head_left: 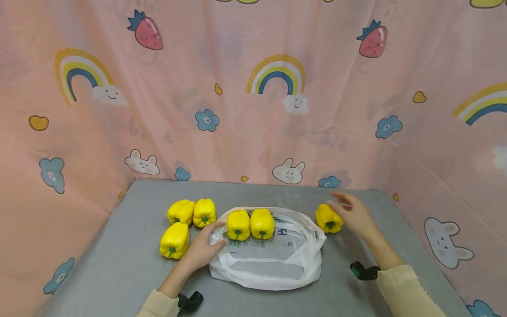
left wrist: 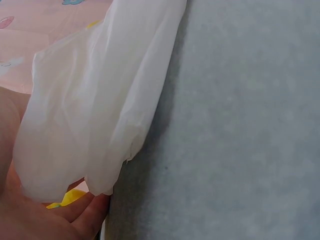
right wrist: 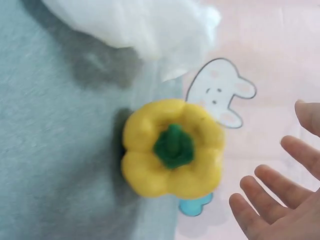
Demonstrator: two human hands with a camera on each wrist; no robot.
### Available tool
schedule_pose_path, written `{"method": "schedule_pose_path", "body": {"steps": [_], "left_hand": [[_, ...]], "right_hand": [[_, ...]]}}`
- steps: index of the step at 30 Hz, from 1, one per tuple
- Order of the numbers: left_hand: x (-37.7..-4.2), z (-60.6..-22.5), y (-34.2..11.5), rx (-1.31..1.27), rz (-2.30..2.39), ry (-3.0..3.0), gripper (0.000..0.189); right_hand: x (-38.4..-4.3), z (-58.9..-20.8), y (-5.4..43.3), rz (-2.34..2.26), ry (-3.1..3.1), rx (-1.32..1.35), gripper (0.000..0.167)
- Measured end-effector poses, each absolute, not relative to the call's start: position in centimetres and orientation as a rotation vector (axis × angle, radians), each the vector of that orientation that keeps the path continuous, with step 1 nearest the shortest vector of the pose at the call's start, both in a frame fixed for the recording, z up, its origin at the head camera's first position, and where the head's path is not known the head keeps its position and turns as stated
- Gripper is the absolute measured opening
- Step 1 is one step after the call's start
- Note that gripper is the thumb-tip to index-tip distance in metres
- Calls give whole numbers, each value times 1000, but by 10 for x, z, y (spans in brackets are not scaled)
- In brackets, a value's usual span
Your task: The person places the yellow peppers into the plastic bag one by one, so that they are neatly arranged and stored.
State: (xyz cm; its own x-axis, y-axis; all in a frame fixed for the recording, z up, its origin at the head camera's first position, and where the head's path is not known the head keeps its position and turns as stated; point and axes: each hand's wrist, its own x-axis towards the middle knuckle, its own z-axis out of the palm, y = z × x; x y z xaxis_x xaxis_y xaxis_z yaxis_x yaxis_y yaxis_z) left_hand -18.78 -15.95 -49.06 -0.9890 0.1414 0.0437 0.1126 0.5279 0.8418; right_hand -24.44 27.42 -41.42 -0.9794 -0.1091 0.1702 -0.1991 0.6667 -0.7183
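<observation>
A white plastic bag (head_left: 273,281) lies spread with its mouth up on the grey table. Two yellow bell peppers (head_left: 238,225) (head_left: 262,224) sit side by side at its far edge. At the bag's left rim, my left hand (head_left: 203,248) holds the plastic between thumb and fingers. The left wrist view shows the bag's side (left wrist: 100,105) partly covering that hand. A single yellow bell pepper (head_left: 328,219) stands right of the bag, green stem toward me. Beside it hovers my right hand (head_left: 356,215), fingers apart and holding nothing; a gap separates hand and pepper in the right wrist view.
Left of the bag, three more yellow bell peppers (head_left: 181,212) (head_left: 204,213) (head_left: 174,240) are grouped close together. A pink patterned curtain (head_left: 237,145) rises behind the table (head_left: 119,264) and along both sides. Each wrist carries a black camera mount (head_left: 191,302) (head_left: 364,271).
</observation>
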Motion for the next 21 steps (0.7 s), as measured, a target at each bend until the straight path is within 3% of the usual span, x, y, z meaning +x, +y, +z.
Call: {"method": "schedule_pose_path", "body": {"steps": [21], "left_hand": [[-189, -494, -161, 267, 1508, 2725, 50]], "right_hand": [[-252, -458, 290, 1233, -2855, 162, 68]]}}
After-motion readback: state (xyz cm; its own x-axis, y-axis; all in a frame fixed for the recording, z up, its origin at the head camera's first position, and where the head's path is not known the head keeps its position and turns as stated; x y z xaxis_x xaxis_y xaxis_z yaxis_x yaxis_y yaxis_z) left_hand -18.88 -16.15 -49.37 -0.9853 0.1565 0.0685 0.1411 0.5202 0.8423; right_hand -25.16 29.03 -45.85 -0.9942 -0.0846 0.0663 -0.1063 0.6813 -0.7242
